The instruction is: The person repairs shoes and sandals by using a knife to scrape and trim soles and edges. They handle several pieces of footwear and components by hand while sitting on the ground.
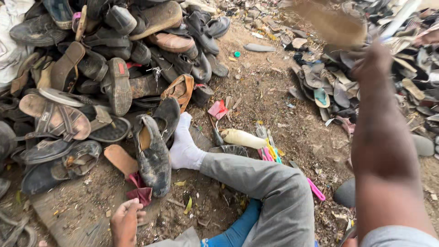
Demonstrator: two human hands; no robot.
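The right hand (pixel 375 59) is smeared by motion; its fingers cannot be told apart, and whether they are closed is unclear. Just above them a brown, flat thing (pixel 331 23) — perhaps a sole — is too blurred to name, and a pale streak (pixel 400 18) beside it runs off the top edge. Touching or apart from the fingers, I cannot tell. The left hand (pixel 124 222) is cut by the bottom edge, so only the knuckles and part of the fingers show, near a dark red rag (pixel 139 192). The shoe heap (pixel 91 68) beyond runs past the left and top edges — many pairs lie buried under others.
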